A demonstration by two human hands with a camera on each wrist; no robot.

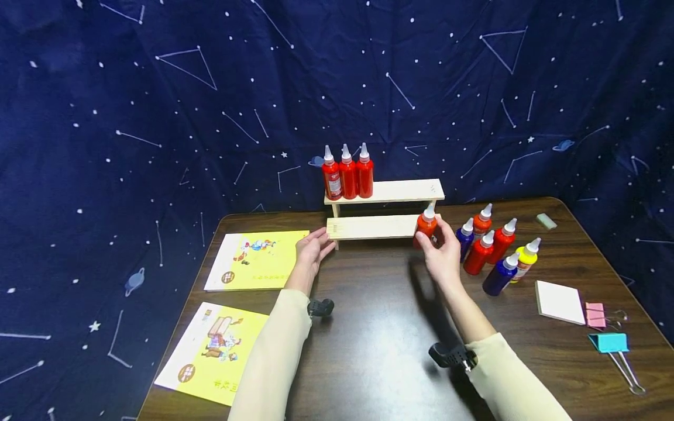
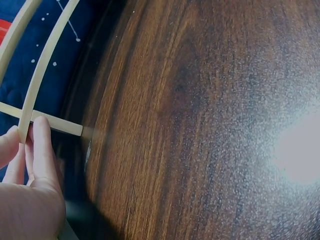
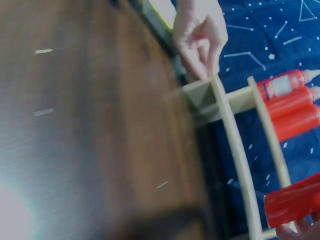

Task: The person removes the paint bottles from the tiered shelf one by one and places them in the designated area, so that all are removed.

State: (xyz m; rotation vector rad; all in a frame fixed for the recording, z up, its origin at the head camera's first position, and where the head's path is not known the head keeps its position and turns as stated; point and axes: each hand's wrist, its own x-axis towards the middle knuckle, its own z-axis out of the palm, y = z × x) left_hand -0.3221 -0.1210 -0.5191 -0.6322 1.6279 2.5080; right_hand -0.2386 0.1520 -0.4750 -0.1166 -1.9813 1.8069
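In the head view, a two-step wooden rack (image 1: 376, 227) stands at the back of the table. My left hand (image 1: 310, 252) pinches the left end of its lower board, thumb and fingers on either side of the edge in the left wrist view. At the right end of that board, my right hand (image 1: 443, 256) grips a red squeeze bottle (image 1: 425, 224) with a white pointed cap. The bottle is upright and overlaps the board's front; its base shows beside the lower board in the right wrist view. Three red bottles (image 1: 348, 178) stand side by side on the upper board's left part.
Right of the rack stand several squeeze bottles, including a red one (image 1: 478, 255), a blue one (image 1: 500, 276) and a yellow one (image 1: 525, 259). Farther right lie a white pad (image 1: 559, 302), a pink clip (image 1: 595, 314) and a teal clip (image 1: 611, 342). Two yellow booklets (image 1: 263, 263) lie left.
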